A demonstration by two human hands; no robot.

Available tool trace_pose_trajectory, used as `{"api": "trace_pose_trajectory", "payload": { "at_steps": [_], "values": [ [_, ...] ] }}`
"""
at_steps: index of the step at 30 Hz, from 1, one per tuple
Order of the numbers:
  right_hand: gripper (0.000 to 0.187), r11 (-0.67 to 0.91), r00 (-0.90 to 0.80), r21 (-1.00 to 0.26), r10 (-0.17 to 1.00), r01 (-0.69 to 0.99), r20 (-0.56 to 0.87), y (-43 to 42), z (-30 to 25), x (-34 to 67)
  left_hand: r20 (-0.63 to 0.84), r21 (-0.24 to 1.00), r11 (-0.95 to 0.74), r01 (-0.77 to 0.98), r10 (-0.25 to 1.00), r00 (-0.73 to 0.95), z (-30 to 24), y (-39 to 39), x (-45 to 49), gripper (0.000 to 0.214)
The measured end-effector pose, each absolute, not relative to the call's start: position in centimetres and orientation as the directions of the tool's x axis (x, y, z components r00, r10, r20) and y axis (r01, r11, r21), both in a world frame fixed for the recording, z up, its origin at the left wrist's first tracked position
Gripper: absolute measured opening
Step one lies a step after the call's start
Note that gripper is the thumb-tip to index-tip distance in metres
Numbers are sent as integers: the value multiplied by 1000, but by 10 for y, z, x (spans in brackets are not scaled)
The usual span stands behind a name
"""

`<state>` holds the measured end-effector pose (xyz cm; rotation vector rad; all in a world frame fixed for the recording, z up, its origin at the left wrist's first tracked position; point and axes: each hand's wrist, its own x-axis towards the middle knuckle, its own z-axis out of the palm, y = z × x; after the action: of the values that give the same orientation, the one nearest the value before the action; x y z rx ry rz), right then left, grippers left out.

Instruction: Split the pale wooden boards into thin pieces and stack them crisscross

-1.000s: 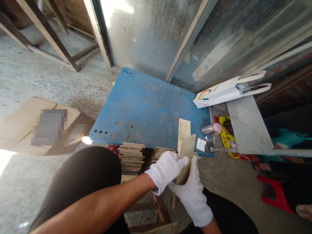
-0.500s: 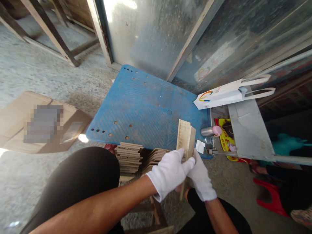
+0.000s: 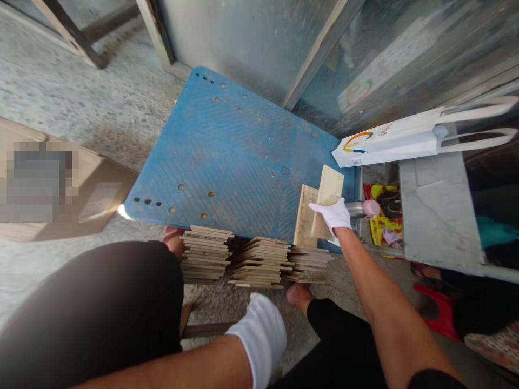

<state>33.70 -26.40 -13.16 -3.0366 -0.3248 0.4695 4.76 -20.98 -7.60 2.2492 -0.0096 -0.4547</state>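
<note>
My right hand (image 3: 334,214), in a white glove, is stretched forward and grips a thin pale wooden slat (image 3: 329,193) over the near right corner of the blue pallet (image 3: 235,156). A second slat (image 3: 304,222) lies on the pallet just left of it. Three stacks of similar slats (image 3: 254,260) stand on the ground at the pallet's front edge. My left hand (image 3: 261,337), also gloved, is drawn back low near my knee; its fingers are hidden.
A flattened cardboard box (image 3: 57,189) lies on the concrete floor at left. A white paper bag (image 3: 409,138) rests on a grey metal bench (image 3: 433,210) at right, with a metal cup (image 3: 359,208) and yellow wrapper beside it. Metal sheet panels (image 3: 251,43) stand behind the pallet.
The hands have come apart: my right hand reached forward with one slat to the pallet's corner, and my left hand let go and dropped back toward my knee. The camera tilted downward.
</note>
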Motion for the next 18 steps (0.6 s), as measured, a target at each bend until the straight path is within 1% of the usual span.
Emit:
{"api": "trace_pose_trajectory", "payload": {
  "at_steps": [3,7,10,13,18],
  "values": [
    [126,-993,948,-78,113,94,-299,-256,-151,341,-334,755,-636,160,-163,928,-109,-157,35,37],
    [135,-999,939,-28,46,39,-342,-254,-172,338,-431,723,-623,298,-70,900,-149,-62,9,40],
    [142,-1000,933,-3,11,11,-359,-257,-185,336,-458,708,-627,324,-60,887,-159,-32,2,41],
    [142,-1000,926,2,-11,-11,-378,-261,-193,332,-463,714,-625,315,-84,883,-151,-54,5,39],
    [142,-1000,924,25,-27,-19,-381,-264,-194,319,-440,745,-612,265,-153,885,-115,-165,8,35]
  ]
}}
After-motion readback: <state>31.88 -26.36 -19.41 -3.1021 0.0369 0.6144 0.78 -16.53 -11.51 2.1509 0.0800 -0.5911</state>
